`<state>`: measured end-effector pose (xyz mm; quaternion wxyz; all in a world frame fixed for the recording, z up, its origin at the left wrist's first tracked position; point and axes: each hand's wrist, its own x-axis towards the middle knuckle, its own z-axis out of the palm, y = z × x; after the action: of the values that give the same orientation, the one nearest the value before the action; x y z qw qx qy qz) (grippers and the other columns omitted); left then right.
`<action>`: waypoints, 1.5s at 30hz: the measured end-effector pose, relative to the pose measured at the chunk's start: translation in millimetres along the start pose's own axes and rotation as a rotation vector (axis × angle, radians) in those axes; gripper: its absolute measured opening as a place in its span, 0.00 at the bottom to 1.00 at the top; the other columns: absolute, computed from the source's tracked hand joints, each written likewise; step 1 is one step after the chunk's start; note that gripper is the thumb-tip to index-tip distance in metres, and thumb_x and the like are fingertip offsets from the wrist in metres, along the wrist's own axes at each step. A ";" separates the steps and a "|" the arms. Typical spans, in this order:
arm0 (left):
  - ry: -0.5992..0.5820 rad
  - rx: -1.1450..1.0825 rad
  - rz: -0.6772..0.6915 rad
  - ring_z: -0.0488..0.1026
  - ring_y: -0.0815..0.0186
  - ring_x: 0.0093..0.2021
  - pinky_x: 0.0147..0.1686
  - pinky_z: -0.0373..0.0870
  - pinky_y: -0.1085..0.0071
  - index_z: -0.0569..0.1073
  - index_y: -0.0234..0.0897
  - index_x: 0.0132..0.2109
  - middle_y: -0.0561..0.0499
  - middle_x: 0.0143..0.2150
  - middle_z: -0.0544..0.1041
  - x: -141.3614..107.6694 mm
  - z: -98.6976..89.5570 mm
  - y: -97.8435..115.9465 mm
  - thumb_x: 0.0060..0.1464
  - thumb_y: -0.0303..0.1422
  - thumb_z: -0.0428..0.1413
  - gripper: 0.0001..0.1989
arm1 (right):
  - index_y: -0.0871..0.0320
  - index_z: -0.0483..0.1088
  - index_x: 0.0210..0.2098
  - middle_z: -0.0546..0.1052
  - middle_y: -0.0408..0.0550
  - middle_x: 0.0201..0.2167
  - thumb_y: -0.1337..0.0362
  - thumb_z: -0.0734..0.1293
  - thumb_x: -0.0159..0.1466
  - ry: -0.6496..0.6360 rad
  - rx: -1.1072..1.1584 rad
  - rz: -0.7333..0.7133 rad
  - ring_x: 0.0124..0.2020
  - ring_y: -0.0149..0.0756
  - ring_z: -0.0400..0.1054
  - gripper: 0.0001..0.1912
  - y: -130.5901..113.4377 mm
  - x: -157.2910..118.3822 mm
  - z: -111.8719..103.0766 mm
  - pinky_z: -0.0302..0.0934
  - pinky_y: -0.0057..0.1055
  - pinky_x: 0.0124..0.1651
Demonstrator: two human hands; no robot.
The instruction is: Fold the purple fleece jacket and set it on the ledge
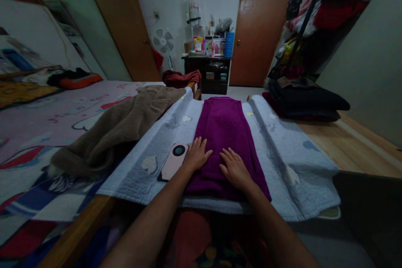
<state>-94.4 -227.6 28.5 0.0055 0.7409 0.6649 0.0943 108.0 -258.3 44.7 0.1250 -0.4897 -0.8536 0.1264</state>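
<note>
A purple garment (221, 127) lies flat in a long folded shape in front of me, on a light blue quilted cloth (282, 150). My left hand (198, 155) rests flat on its left side, fingers stretched out. On its right part, lower down, lies my right hand (235, 168), palm down with the fingers spread. Neither hand grips the fabric. Just left of my left hand, a pink phone (172, 163) with a large round dark camera ring lies on the quilted cloth, partly covered by my wrist.
A brown fleecy garment (125, 121) is heaped at the left, on a patterned bed (78, 100). Folded dark clothes (309, 98) are stacked at the right on a wooden surface (354, 146). Farther back stand a fan (163, 39) and a black cabinet (194, 71).
</note>
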 end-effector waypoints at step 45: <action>-0.327 -0.580 0.347 0.44 0.53 0.71 0.66 0.47 0.51 0.59 0.42 0.66 0.42 0.71 0.49 -67.2 -33.0 10.0 0.45 0.39 0.66 0.43 | 0.60 0.60 0.63 0.59 0.51 0.66 0.62 0.57 0.66 0.037 0.009 -0.007 0.69 0.44 0.43 0.26 0.5 -2.3 -0.9 0.42 0.46 0.67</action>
<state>-96.0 -299.0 53.3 0.3052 0.8156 0.4653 0.1586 109.9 -260.0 45.2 0.1434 -0.4883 -0.8523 0.1206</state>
